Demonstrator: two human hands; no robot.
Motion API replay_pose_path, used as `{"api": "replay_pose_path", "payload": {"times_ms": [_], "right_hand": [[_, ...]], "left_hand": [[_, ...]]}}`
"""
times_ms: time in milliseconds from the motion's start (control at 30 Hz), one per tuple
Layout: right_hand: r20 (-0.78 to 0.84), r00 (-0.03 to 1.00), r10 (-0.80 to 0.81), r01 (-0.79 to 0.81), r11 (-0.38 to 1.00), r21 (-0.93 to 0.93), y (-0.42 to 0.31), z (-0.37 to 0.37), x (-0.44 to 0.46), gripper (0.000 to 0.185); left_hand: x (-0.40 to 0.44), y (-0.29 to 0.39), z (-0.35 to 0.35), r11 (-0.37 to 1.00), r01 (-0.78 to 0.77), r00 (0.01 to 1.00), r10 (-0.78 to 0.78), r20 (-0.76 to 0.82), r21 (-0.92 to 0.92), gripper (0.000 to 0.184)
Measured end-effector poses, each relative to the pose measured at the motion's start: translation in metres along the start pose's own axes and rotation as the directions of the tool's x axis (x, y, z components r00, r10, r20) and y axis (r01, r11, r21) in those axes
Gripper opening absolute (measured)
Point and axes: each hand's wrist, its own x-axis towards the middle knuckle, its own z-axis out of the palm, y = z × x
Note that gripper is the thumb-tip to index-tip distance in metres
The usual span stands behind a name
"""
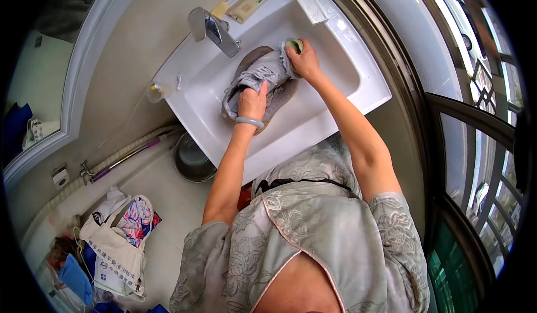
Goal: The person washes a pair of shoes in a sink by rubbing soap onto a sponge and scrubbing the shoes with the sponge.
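Observation:
In the white sink [330, 98] lies a pair of grey shoes. My left hand [253, 102], with a grey bangle on the wrist, has its fingers inside the opening of the upper shoe [268, 67] and its thumb on the outside. A round green-rimmed brush or scrubber [295, 47] is in my right hand [305, 60], pressed at the toe end of that shoe, where pale suds show. Beneath it the second shoe [282, 98] rests, partly covered. The fingers inside the shoe are hidden.
A faucet [215, 31] juts over the sink's back left. Along the rim are a tube [254, 0], a white soap dish [309, 4] and a small toothbrush-like item [178, 82]. A metal basin [193, 157] sits below left, near a cloth bag [114, 254]. A window frame [414, 89] borders the right.

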Motion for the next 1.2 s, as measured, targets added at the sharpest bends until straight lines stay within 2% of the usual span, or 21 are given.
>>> {"api": "replay_pose_path", "payload": {"times_ms": [67, 133, 233, 300, 333, 367, 433, 467, 500, 567, 633, 700, 767, 800, 833, 900, 967, 1033, 1100, 1167, 1200], "right_hand": [[0.008, 1.000, -0.004, 0.003, 0.996, 0.091, -0.012, -0.009, -0.010, 0.057], [0.053, 0.997, -0.060, 0.063, 0.997, -0.049, -0.059, -0.030, -0.049, 0.057], [0.134, 0.987, -0.088, 0.073, 0.991, 0.115, -0.083, -0.015, -0.102, 0.062], [0.162, 0.966, -0.202, 0.156, 0.953, 0.259, -0.096, -0.001, -0.135, 0.062], [0.183, 0.965, -0.186, 0.141, 0.961, 0.237, -0.107, 0.001, -0.144, 0.061], [0.202, 0.964, -0.171, 0.126, 0.968, 0.217, -0.115, -0.001, -0.147, 0.059], [0.234, 0.941, -0.246, 0.249, 0.968, 0.020, -0.105, -0.005, -0.119, 0.059], [0.060, 0.966, -0.252, 0.255, 0.966, -0.044, -0.092, 0.001, -0.097, 0.055], [-0.030, 0.990, -0.139, 0.133, 0.979, -0.153, -0.082, 0.001, -0.072, 0.052], [-0.022, 0.998, -0.057, 0.054, 0.988, -0.141, -0.070, -0.005, -0.058, 0.049], [-0.031, 0.994, -0.103, 0.094, 0.970, -0.225, -0.069, -0.009, -0.051, 0.049], [-0.050, 0.996, -0.070, 0.060, 0.984, -0.169, -0.072, -0.002, -0.077, 0.049], [0.043, 0.996, -0.083, 0.079, 0.992, 0.100, -0.073, 0.015, -0.111, 0.051], [0.040, 0.996, -0.076, 0.072, 0.993, 0.098, -0.075, 0.014, -0.123, 0.051], [0.060, 0.993, -0.100, 0.091, 0.986, 0.138, -0.079, 0.011, -0.133, 0.051], [0.081, 0.988, -0.133, 0.116, 0.976, 0.183, -0.082, 0.003, -0.126, 0.051], [0.114, 0.919, -0.378, 0.392, 0.907, -0.152, -0.068, -0.011, -0.088, 0.051], [-0.044, 0.985, -0.165, 0.153, 0.967, -0.203, -0.057, -0.012, -0.049, 0.052], [-0.020, 0.989, -0.147, 0.139, 0.963, -0.231, -0.053, -0.016, -0.039, 0.052], [-0.016, 0.989, -0.146, 0.136, 0.952, -0.274, -0.055, -0.021, -0.036, 0.053], [0.014, 0.995, -0.102, 0.103, 0.983, -0.149, -0.057, -0.014, -0.053, 0.053]], "left_hand": [[0.012, 0.005, -0.016, 0.995, 0.085, 0.996, -0.086, -0.019, -0.049, 0.069], [0.023, 0.003, -0.025, 0.988, 0.113, 0.993, -0.115, -0.018, -0.105, 0.071], [0.048, -0.006, -0.030, 0.971, 0.160, 0.986, -0.147, 0.079, -0.179, 0.069], [0.066, -0.024, -0.025, 0.700, 0.469, 0.883, -0.382, 0.273, -0.539, 0.054], [0.058, -0.003, -0.046, 0.611, 0.484, 0.875, -0.321, 0.362, -0.627, 0.048], [0.060, -0.009, -0.045, 0.612, 0.485, 0.874, -0.323, 0.362, -0.624, 0.048], [0.063, -0.027, -0.042, 0.392, 0.514, 0.858, -0.220, 0.465, -0.763, 0.044], [0.058, -0.017, -0.049, 0.348, 0.581, 0.814, -0.265, 0.517, -0.735, 0.042], [0.057, -0.014, -0.044, 0.351, 0.580, 0.814, -0.269, 0.514, -0.735, 0.042], [0.054, -0.012, -0.030, 0.388, 0.550, 0.834, -0.208, 0.512, -0.739, 0.044], [0.062, -0.018, -0.019, 0.398, 0.543, 0.837, -0.180, 0.517, -0.740, 0.045], [0.069, -0.030, -0.008, 0.398, 0.581, 0.812, -0.228, 0.537, -0.710, 0.051], [0.069, -0.028, -0.001, 0.382, 0.565, 0.825, -0.250, 0.507, -0.731, 0.049], [0.066, -0.027, 0.002, 0.361, 0.550, 0.834, -0.279, 0.476, -0.753, 0.048], [0.063, -0.026, 0.000, 0.361, 0.554, 0.832, -0.279, 0.480, -0.750, 0.048], [0.061, -0.028, -0.014, 0.133, 0.579, 0.815, -0.101, 0.570, -0.805, 0.044], [0.061, -0.040, -0.013, 0.120, 0.596, 0.803, -0.067, 0.593, -0.794, 0.043], [0.056, -0.031, -0.018, 0.159, 0.592, 0.804, -0.060, 0.591, -0.790, 0.045], [0.051, -0.032, -0.016, 0.212, 0.591, 0.804, -0.076, 0.590, -0.778, 0.047], [0.061, -0.037, -0.011, 0.161, 0.595, 0.803, -0.073, 0.591, -0.788, 0.048], [0.060, -0.034, -0.015, 0.095, 0.623, 0.781, -0.023, 0.624, -0.776, 0.048]]}}
